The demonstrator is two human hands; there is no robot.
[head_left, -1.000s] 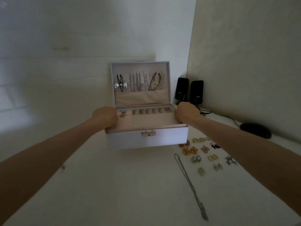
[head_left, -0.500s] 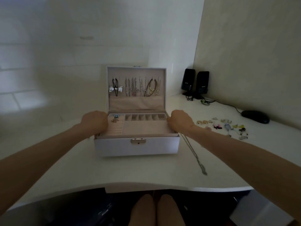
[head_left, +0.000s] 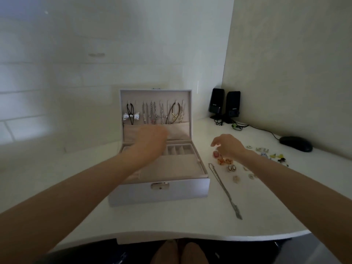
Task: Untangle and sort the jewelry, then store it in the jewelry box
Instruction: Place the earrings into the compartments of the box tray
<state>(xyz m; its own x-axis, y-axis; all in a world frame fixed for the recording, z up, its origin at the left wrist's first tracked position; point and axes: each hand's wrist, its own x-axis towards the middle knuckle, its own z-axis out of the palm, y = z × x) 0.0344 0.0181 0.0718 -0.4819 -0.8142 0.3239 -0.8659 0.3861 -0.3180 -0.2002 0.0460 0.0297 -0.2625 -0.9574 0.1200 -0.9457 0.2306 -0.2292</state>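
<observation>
White leatherette jewelry box (head_left: 160, 195) open at 12 o'clock | left hand (head_left: 152, 139) blurred over it, fingers unreadable | right hand (head_left: 227, 147) at 2 o'clock, fingers loose, empty, above small coloured earrings (head_left: 231, 168)

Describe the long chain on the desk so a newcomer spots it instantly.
Find the open white jewelry box on the desk. Right of its front corner lies a thin silver chain, running toward the desk's near edge. It is one long line, unlike the small earrings clustered beside it.
</observation>
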